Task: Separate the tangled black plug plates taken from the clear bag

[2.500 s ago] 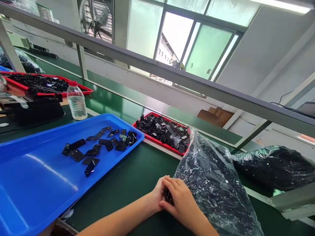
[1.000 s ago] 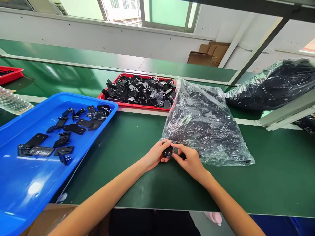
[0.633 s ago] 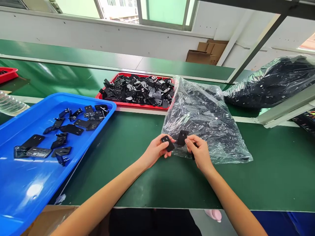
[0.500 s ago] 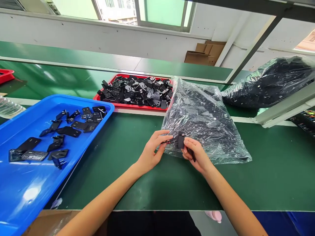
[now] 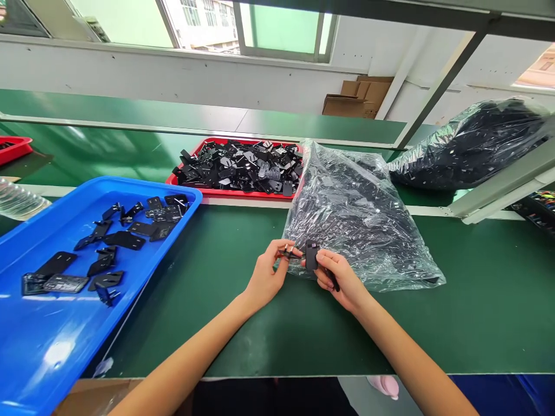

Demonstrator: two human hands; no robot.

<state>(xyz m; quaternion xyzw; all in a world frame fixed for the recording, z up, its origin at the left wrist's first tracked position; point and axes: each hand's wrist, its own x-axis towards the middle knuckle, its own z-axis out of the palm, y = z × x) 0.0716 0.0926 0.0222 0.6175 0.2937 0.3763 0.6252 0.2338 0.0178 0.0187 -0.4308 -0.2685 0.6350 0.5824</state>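
Note:
My left hand (image 5: pixel 265 271) pinches a small black plug piece (image 5: pixel 289 252) with shiny metal pins between thumb and fingertips. Facing it, my right hand (image 5: pixel 342 278) grips a flat black rectangular plastic part (image 5: pixel 311 256) by its right edge. A second dark piece (image 5: pixel 333 281) sticks out below the right fingers; its full shape is hidden. Whether the plug piece and the rectangular part touch, I cannot tell. Both hands are just above the near edge of a clear plastic bag (image 5: pixel 359 219) full of black parts.
A blue tray (image 5: pixel 173 271) at left holds several black pieces, some with pins. Behind stands a red tray (image 5: pixel 243 192) heaped with black parts. Another filled bag (image 5: pixel 472 144) lies at back right beside a metal post (image 5: pixel 507 173). The green tabletop (image 5: pixel 295 341) runs beneath my arms.
My right hand has brought the rectangular part slightly left, closer to the left hand. The plug piece in my left hand has turned, showing its pins more. The view has shifted slightly.

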